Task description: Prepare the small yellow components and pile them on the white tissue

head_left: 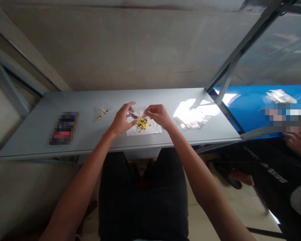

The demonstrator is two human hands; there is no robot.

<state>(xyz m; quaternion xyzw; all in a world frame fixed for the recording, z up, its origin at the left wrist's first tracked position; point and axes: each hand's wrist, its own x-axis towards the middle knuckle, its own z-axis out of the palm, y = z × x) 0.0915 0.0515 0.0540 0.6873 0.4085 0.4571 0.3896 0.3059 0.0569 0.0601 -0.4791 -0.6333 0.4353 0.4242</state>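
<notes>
A small heap of yellow beads (141, 123), with some dark brown pieces among them, lies on a white sheet (154, 128) on the table. My left hand (122, 118) curves beside the heap's left side, thumb and forefinger spread apart. Between them sits a small dark brown piece (133, 115); whether the fingers touch it is unclear. My right hand (157, 113) is closed in a pinch above the heap's right edge. At its fingertips a clear plastic bag (140, 109) shows faintly behind the beads.
Another clear bag (102, 112) with yellow and dark pieces lies to the left, beyond a blurred-out dark item (64, 129). Shiny plastic bags (193, 121) rest at right in glare. A metal frame post (225, 80) divides this table from a blue one (253, 100), where another person's hand (298, 144) shows.
</notes>
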